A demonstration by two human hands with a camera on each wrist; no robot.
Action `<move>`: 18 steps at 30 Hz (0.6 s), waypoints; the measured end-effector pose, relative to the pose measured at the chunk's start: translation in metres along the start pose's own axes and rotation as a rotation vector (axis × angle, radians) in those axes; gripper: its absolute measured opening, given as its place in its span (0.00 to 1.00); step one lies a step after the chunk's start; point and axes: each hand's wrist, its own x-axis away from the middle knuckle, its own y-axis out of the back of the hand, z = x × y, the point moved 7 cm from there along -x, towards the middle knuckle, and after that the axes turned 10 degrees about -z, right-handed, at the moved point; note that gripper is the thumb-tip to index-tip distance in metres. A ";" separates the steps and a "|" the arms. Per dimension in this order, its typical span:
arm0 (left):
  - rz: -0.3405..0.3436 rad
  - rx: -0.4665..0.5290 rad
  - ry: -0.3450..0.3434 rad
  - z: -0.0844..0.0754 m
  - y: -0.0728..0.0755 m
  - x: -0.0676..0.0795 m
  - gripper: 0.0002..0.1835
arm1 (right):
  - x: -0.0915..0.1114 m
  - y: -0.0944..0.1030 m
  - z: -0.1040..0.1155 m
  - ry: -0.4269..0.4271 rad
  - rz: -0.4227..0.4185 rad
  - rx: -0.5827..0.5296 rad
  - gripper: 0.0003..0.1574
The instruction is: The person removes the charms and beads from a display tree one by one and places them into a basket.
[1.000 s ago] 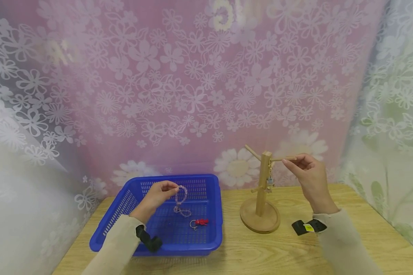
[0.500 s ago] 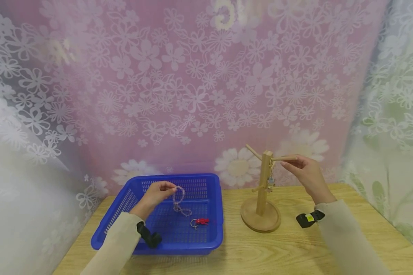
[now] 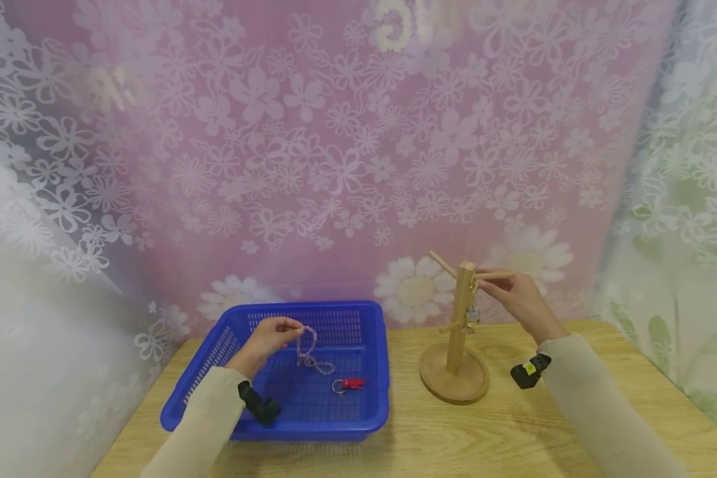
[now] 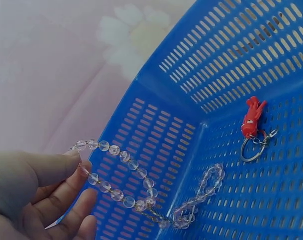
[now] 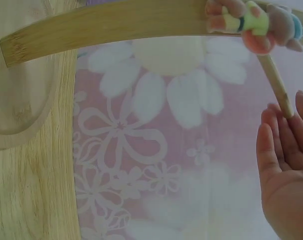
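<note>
My left hand (image 3: 269, 340) pinches one end of a string of clear pinkish beads (image 4: 126, 201) between thumb and fingertips. The upper loop hangs from the fingers, while the lower loop (image 4: 210, 182) reaches the basket floor. My right hand (image 3: 524, 304) is at the wooden peg stand (image 3: 456, 348), thumb and fingers either side of its right peg, close beside the hanging keychain (image 3: 471, 317). In the right wrist view the keychain's small soft-looking figure (image 5: 259, 25) crosses the post, and the fingers are relaxed below a peg (image 5: 276, 85).
The blue perforated basket (image 3: 378, 372) stands left on the wooden table (image 3: 454, 441). Inside lies a red figure keychain (image 4: 252, 117) with a metal ring. A floral curtain (image 3: 346, 166) hangs right behind the table.
My right hand has slid left along the peg, from its tip toward the post and the hanging keychain. The left hand has lowered slightly, still pinching the beads.
</note>
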 end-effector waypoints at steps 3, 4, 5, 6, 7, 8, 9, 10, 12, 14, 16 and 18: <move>0.005 -0.008 0.002 0.003 0.000 -0.002 0.13 | -0.002 -0.002 -0.002 -0.015 0.012 -0.021 0.33; 0.008 -0.008 0.006 0.004 -0.001 -0.003 0.14 | -0.002 -0.003 -0.002 -0.020 0.013 -0.027 0.34; 0.012 -0.010 0.007 0.005 -0.001 -0.003 0.14 | -0.002 -0.003 -0.003 -0.025 0.013 -0.032 0.34; 0.012 -0.008 0.015 0.006 -0.001 -0.004 0.14 | -0.002 -0.003 -0.004 -0.031 0.013 -0.032 0.34; 0.015 -0.009 0.017 0.006 0.000 -0.004 0.14 | -0.003 -0.003 -0.005 -0.034 0.012 -0.033 0.34; 0.018 -0.008 0.020 0.007 0.000 -0.005 0.14 | -0.003 -0.003 -0.005 -0.034 0.013 -0.030 0.34; 0.020 -0.011 0.017 0.007 -0.001 -0.005 0.14 | -0.003 -0.004 -0.006 -0.037 0.017 -0.029 0.34; 0.023 -0.010 0.019 0.007 -0.001 -0.005 0.14 | -0.004 -0.004 -0.007 -0.037 0.020 -0.031 0.34; 0.026 -0.012 0.015 0.007 -0.001 -0.006 0.13 | -0.005 -0.004 -0.007 -0.031 0.028 -0.034 0.33; 0.026 -0.016 0.012 0.008 -0.002 -0.006 0.13 | -0.006 -0.005 -0.007 -0.014 0.044 -0.038 0.33; 0.031 -0.026 0.004 0.007 -0.003 -0.006 0.13 | -0.007 -0.005 -0.006 0.002 0.055 -0.044 0.32; 0.035 -0.029 0.002 0.008 -0.004 -0.007 0.13 | -0.007 -0.006 -0.005 0.014 0.064 -0.041 0.32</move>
